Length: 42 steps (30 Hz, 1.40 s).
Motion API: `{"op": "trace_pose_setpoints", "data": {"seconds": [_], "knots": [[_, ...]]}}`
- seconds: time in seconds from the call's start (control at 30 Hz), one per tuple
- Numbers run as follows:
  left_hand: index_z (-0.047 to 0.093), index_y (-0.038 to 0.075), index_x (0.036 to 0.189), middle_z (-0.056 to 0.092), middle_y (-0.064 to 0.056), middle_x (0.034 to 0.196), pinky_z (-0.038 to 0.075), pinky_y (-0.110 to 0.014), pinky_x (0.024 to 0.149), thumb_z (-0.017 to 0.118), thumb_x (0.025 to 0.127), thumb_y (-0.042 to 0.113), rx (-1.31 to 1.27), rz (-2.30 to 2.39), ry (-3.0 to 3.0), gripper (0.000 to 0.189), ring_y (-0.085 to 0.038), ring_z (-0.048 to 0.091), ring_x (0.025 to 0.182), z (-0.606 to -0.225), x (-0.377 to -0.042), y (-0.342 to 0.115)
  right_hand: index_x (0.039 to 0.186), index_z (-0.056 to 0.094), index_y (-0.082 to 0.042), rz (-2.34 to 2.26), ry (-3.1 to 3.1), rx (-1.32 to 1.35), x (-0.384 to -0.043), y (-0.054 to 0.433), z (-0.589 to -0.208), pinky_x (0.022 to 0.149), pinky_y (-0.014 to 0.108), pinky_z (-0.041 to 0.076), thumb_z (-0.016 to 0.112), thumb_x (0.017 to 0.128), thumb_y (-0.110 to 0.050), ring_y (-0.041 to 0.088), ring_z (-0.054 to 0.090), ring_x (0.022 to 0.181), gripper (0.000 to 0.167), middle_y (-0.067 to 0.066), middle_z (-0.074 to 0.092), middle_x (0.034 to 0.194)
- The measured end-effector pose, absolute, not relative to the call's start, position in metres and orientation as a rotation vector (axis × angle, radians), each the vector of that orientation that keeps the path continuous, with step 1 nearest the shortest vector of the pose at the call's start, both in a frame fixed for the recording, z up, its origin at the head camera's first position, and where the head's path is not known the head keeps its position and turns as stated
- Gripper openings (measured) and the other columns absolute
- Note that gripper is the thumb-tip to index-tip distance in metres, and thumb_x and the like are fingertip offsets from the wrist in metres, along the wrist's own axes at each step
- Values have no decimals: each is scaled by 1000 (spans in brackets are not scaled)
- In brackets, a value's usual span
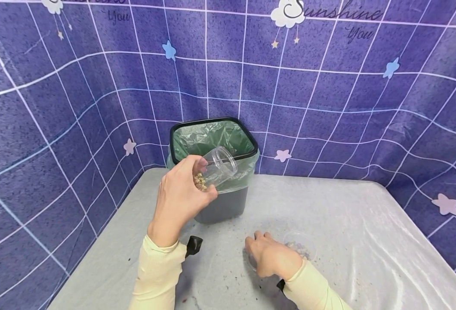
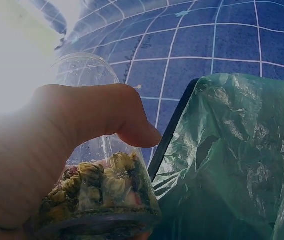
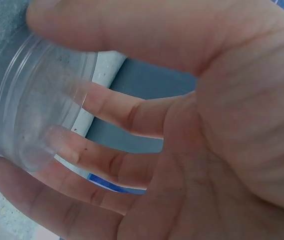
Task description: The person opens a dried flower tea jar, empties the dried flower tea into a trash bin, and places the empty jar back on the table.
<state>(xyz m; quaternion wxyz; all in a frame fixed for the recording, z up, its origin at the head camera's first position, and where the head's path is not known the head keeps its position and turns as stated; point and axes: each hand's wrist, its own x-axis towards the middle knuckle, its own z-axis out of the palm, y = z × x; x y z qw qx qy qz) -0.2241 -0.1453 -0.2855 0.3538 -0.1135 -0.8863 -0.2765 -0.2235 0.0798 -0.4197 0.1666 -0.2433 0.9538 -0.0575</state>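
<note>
My left hand (image 1: 181,189) grips a clear plastic jar (image 1: 219,165), held tilted with its uncovered mouth toward the right, close to the bin's front rim. Dried yellowish flower buds (image 2: 107,182) lie in the bottom of the jar. Low over the grey tabletop, my right hand (image 1: 272,256) holds a shallow, clear round lid (image 3: 44,100) by its edge, the thumb on one side and the fingers curled round the other. Just beyond that hand is a clear round container (image 1: 301,245) with small pale bits in it, partly hidden by the hand.
A grey bin (image 1: 224,206) with a black rim and a green plastic liner (image 1: 228,133) stands at the back, left of centre. Dark crumbs are scattered over the grey cloth (image 1: 220,275). A purple gridded curtain (image 1: 321,94) encloses the back and sides.
</note>
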Motion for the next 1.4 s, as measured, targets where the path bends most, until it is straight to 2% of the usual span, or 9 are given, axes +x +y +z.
{"op": "trace_pose_setpoints", "data": {"seconds": [0.13, 0.3, 0.5, 0.73, 0.97, 1.2, 1.4], "knots": [[67, 18, 110, 70, 6, 97, 52, -44, 73, 82, 66, 23, -294, -715, -2285, 47, -18, 66, 84, -286, -224, -147, 118, 66, -19, -203, 2701, -710, -223, 81, -416, 76, 40, 52, 89, 72, -9, 24, 55, 96, 53, 3, 57, 106], [67, 18, 110, 72, 5, 97, 52, -44, 74, 81, 66, 22, -292, -732, -2274, 47, -17, 67, 85, -285, -223, -150, 126, 65, -13, -310, 2706, -799, -222, 88, -405, 85, 44, 52, 87, 76, -18, 28, 57, 102, 55, 5, 60, 112], [67, 18, 110, 73, 3, 98, 52, -45, 74, 81, 67, 22, -288, -740, -2273, 46, -18, 68, 86, -283, -222, -153, 123, 64, -7, -451, 2803, -982, -221, 102, -388, 84, 47, 52, 83, 77, -17, 28, 59, 98, 51, 6, 61, 106], [67, 17, 111, 73, 4, 99, 52, -46, 76, 82, 67, 22, -274, -744, -2278, 47, -19, 69, 88, -281, -219, -157, 121, 65, -7, -549, 2928, -1174, -223, 106, -377, 91, 47, 54, 76, 88, -15, 30, 65, 103, 36, 6, 65, 108], [67, 17, 111, 72, 5, 99, 52, -46, 75, 82, 67, 22, -268, -761, -2280, 47, -20, 68, 88, -281, -220, -160, 117, 67, -6, -681, 3096, -1371, -223, 112, -367, 92, 43, 55, 77, 86, -10, 25, 67, 102, 33, 2, 68, 104], [67, 18, 111, 72, 7, 98, 52, -45, 75, 81, 67, 23, -247, -763, -2267, 46, -19, 68, 87, -281, -219, -163, 120, 66, -7, -742, 3202, -1399, -227, 114, -347, 97, 44, 54, 77, 87, -11, 25, 67, 108, 35, 4, 69, 111], [67, 18, 110, 72, 7, 98, 52, -44, 73, 81, 67, 23, -237, -769, -2262, 46, -19, 68, 85, -281, -218, -166, 124, 65, -3, -861, 3265, -1561, -237, 116, -324, 101, 48, 50, 75, 89, -12, 30, 62, 113, 38, 9, 68, 120]]}}
